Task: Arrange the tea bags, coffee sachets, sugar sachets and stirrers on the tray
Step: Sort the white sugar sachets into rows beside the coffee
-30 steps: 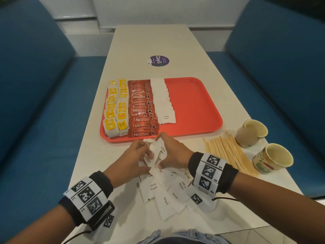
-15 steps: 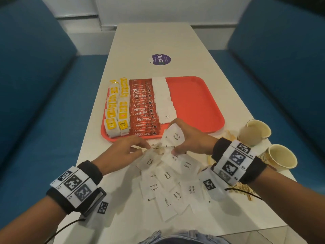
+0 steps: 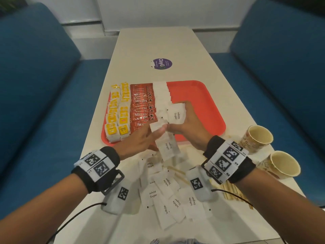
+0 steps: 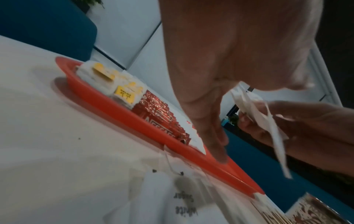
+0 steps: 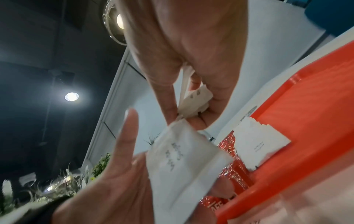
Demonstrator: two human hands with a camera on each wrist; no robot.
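Here, a red tray [image 3: 207,110] is seen on the white table [image 3: 158,43], filled from its left side: two rows of yellow-tagged tea bags [image 3: 117,118], then a row of red coffee sachets [image 3: 140,103], then a row of overlapping white sugar sachets [image 3: 161,92]; the tray's right half is bare. Above the tray's near rim, a sugar sachet [image 3: 167,148] is pinched by the left hand [image 3: 139,143] between thumb and fingers, its remaining fingers extended. Just to the right, a small fan of sugar sachets [image 3: 176,115] is gripped by the right hand [image 3: 188,127], fingers curled round it, over the near end of the sugar row. The two hands are nearly touching.

The table is flanked by blue upholstered benches [image 3: 35,103], with a white wall beyond; a round purple sticker [image 3: 162,63] is fixed past the tray. On the near table a loose heap of sugar sachets [image 3: 168,198] is spread, and wooden stirrers [image 3: 232,191] lie to its right, largely hidden by the right wrist. Two paper cups [image 3: 257,138] are stood at the right edge.
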